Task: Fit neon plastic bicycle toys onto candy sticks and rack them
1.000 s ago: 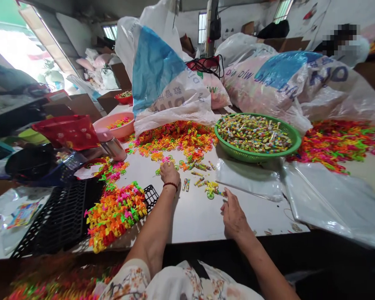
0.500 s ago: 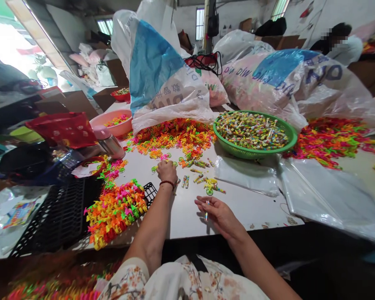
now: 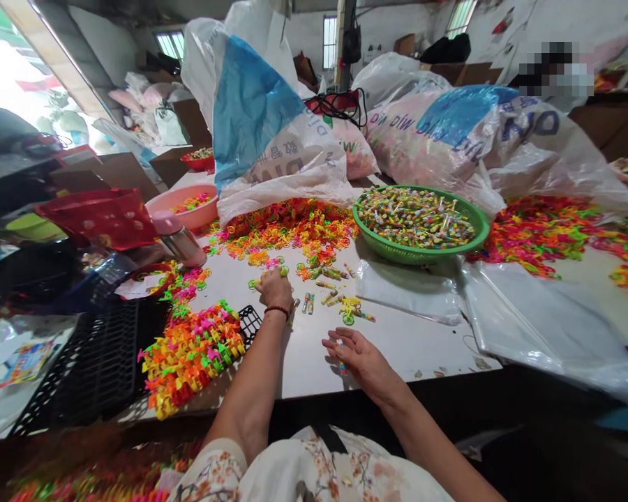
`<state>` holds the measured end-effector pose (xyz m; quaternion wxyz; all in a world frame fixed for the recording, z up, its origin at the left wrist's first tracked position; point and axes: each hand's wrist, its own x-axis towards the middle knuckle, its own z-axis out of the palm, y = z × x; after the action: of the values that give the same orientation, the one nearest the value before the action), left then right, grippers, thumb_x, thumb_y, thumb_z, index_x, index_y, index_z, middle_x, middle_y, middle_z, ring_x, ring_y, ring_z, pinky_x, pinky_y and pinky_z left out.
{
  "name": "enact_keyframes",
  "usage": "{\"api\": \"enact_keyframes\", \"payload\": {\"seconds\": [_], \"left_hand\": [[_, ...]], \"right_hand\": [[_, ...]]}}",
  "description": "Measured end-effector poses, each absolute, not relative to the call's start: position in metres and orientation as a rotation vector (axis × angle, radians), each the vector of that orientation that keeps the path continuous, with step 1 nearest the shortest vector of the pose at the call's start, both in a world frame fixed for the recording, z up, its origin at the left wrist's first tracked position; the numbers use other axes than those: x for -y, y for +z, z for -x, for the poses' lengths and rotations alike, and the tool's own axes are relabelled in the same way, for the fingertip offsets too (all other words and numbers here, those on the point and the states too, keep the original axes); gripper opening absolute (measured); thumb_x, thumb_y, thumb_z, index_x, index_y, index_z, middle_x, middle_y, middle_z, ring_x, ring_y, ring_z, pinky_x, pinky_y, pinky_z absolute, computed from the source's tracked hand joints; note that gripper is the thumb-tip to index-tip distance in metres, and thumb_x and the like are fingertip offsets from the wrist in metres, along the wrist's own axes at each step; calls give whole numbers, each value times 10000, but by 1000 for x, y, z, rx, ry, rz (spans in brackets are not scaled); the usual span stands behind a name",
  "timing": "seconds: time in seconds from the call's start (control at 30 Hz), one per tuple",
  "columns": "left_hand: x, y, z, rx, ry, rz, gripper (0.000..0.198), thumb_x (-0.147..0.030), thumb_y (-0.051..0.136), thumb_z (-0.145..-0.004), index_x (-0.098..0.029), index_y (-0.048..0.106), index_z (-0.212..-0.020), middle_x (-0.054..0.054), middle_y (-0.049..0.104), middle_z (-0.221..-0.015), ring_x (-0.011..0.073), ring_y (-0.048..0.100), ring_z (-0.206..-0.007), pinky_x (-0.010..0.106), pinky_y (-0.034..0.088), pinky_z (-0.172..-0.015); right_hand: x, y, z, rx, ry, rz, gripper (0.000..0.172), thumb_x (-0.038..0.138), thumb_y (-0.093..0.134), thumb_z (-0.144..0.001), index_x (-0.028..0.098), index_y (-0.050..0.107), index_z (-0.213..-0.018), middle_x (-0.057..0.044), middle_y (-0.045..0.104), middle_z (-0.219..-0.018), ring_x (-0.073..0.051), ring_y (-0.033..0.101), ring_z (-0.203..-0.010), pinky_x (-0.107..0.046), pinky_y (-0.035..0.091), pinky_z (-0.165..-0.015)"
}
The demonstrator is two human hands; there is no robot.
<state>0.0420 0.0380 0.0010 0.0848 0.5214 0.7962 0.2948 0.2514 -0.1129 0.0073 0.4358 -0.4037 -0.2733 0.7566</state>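
Observation:
My left hand [image 3: 275, 289], with a beaded bracelet at the wrist, is closed over the tabletop. Yellow-green bits of a small plastic toy [image 3: 284, 270] stick out past its fingers, which hide the rest. Between the thumb and fingers of my right hand [image 3: 363, 359] is a slim clear tube with coloured contents [image 3: 341, 357], pointing down. Two similar tubes [image 3: 308, 303] lie side by side between the hands. More loose tubes [image 3: 332, 296] are scattered beyond, near a yellow plastic toy with a green wheel-like part [image 3: 348, 310].
A green basket [image 3: 421, 254] heaped with tubes stands at back right. Bright plastic pieces [image 3: 303, 230] spill before a large white-and-blue sack [image 3: 262, 111]. Rows of toys [image 3: 193, 355] rest on a black crate [image 3: 105, 348] at left. Clear plastic bags [image 3: 408, 289] lie right. A person [image 3: 555, 70] is behind.
My left hand has shifted slightly, and more of the yellow-green toy shows beside it. The tube in my right hand has turned, showing its coloured side. The camera view has moved a little.

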Motion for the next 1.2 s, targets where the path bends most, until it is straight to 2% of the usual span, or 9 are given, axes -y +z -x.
{"api": "enact_keyframes", "payload": {"seconds": [0.13,0.2,0.27,0.37,0.5,0.6,0.83,0.97,1.2], "left_hand": [[-30,15,-47,-2054,1306,-1260,212,-357,434,-946,-191,501,-1061,65,639,-987,163,658,-875,270,489,-676],[-22,21,-49,-1583,1477,-936,202,-342,543,-889,-187,504,-1013,32,637,-919,133,677,-789,207,464,-574],[-9,23,-53,-1177,1472,-661,269,-281,686,-774,-173,535,-969,11,630,-841,117,674,-727,170,435,-521],[16,21,-60,-987,1324,-590,348,-210,792,-649,-141,582,-918,-2,629,-755,79,626,-603,150,412,-473],[51,8,-72,-973,1178,-618,346,-225,840,-605,-113,603,-831,11,653,-754,44,569,-516,133,344,-397],[73,1,-80,-936,1120,-627,356,-252,840,-622,-120,620,-868,-18,634,-716,11,488,-446,131,289,-365],[96,1,-97,-951,1278,-558,394,-380,796,-692,-166,535,-896,-61,559,-670,47,539,-541,166,430,-515],[100,2,-103,-961,1299,-582,425,-448,742,-734,-210,448,-929,-82,520,-654,66,510,-469,201,423,-468],[104,-2,-107,-1057,1285,-656,406,-501,658,-790,-234,424,-987,-82,503,-676,58,456,-466,180,381,-444]], "right_hand": [[106,9,-260,709,1846,1012,342,321,827,-668,182,711,-959,-59,697,-971,-118,628,-804,-209,495,-662],[102,11,-264,760,1790,1034,352,378,795,-702,200,725,-997,-20,675,-867,-67,541,-623,-179,413,-511],[97,13,-267,859,1718,1073,379,431,753,-732,213,727,-1041,1,650,-809,-44,433,-529,-181,333,-448],[92,16,-269,998,1585,1097,437,425,753,-714,223,711,-1099,-4,652,-834,-65,463,-589,-201,378,-518],[87,16,-269,1088,1467,1100,393,409,756,-696,208,707,-1031,-1,634,-799,-98,497,-650,-225,402,-573],[86,12,-265,1157,1412,1138,358,418,731,-724,203,706,-1008,9,626,-769,-92,456,-610,-231,385,-561],[94,1,-250,1207,1408,1214,332,434,734,-718,176,662,-914,4,644,-730,-107,501,-609,-248,406,-582],[99,-1,-244,1216,1377,1229,341,449,740,-715,177,662,-904,-6,659,-764,-116,525,-630,-254,416,-594],[103,-8,-241,1330,1267,1254,279,429,729,-748,186,658,-867,-16,687,-825,-133,573,-708,-255,438,-648]]}}
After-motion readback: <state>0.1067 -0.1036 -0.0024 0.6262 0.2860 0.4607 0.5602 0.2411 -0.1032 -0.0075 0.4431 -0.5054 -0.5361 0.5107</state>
